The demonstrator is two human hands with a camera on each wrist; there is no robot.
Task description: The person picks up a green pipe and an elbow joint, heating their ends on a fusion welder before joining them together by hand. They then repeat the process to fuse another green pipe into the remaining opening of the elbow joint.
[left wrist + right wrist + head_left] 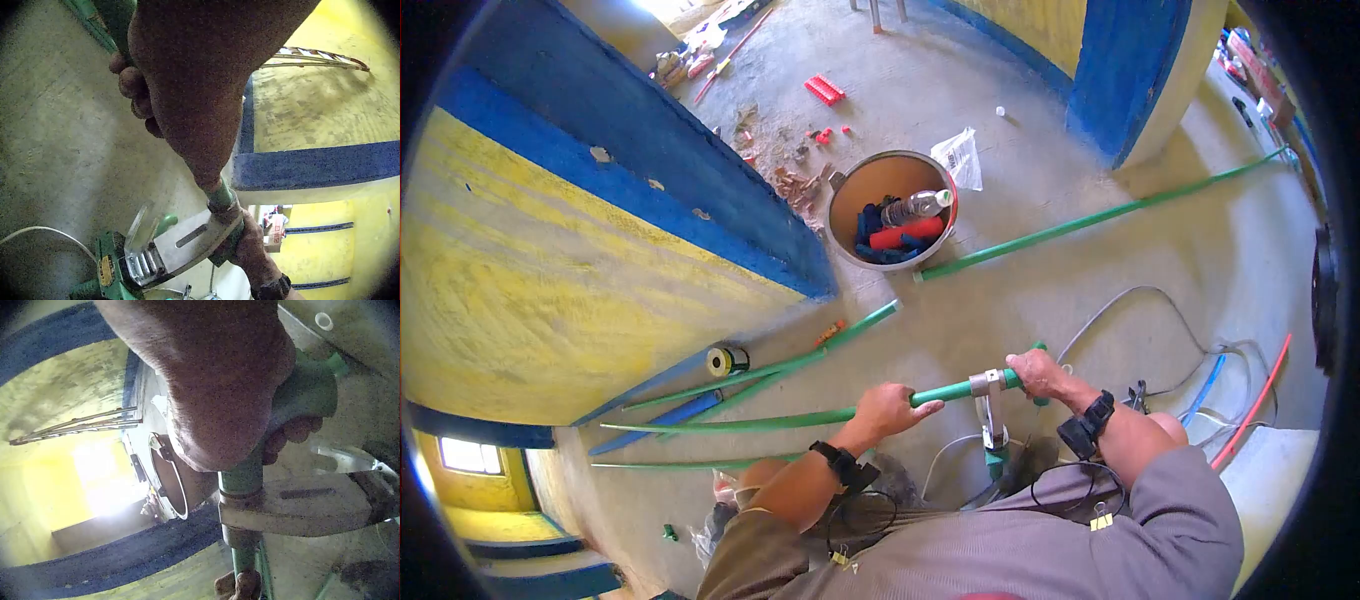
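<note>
My left hand [897,411] grips a long green plastic pipe [800,421], fingers wrapped round it and thumb lying along it. The pipe's right end meets the metal heating socket [988,382] of a pipe fusion welder. On the socket's other side my right hand [1040,373] holds a thick green tee-shaped pipe fitting [306,394], its fingers curled round and partly hiding it. The welder's flat slotted metal plate [197,237] runs from the socket to its green body [112,265], which stands low between the person's legs.
Beyond the hands stands a round bucket [840,220] with a bottle [915,207] inside. Another green pipe [1100,217] lies to its right. More green pipes [770,368] and a tape roll [727,361] lie left, by the yellow-blue wall [600,270]. A grey cable [1140,290] loops at right.
</note>
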